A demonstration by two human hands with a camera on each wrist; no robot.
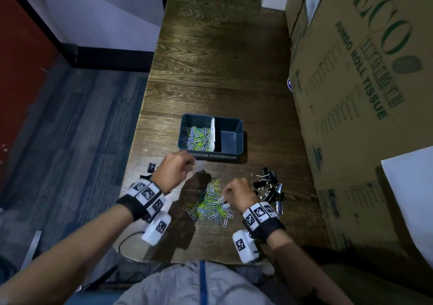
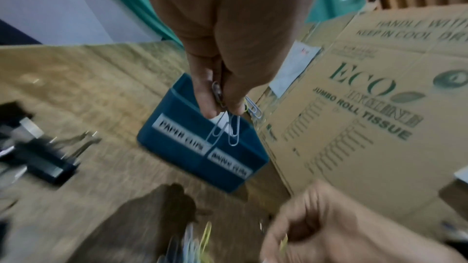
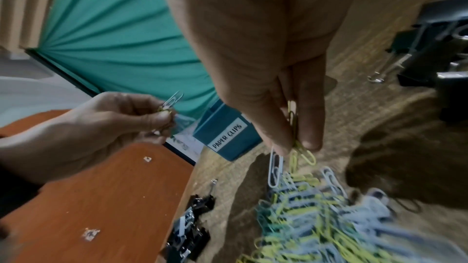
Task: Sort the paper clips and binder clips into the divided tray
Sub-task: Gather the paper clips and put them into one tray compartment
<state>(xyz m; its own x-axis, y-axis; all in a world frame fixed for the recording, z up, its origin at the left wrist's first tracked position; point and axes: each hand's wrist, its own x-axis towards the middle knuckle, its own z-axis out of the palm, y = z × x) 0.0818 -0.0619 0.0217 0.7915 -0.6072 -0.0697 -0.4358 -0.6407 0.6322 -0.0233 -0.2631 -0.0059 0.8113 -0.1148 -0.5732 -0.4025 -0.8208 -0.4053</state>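
Note:
A dark blue divided tray (image 1: 236,126) stands mid-table; its left compartment holds several coloured paper clips (image 1: 198,138), its right compartment looks empty. A pile of loose paper clips (image 1: 209,205) lies in front of it, and black binder clips (image 1: 269,188) lie to the right. My left hand (image 1: 180,166) hovers just before the tray's front left corner, pinching a few paper clips (image 2: 229,125). My right hand (image 1: 236,193) is over the pile's right side and pinches a few paper clips (image 3: 296,153) that hang down to the pile (image 3: 316,217).
A large cardboard box (image 1: 356,93) stands along the table's right side. A few more binder clips (image 1: 151,167) lie near the table's left edge (image 1: 138,128), beyond which is the floor. White paper (image 1: 412,187) lies at the right.

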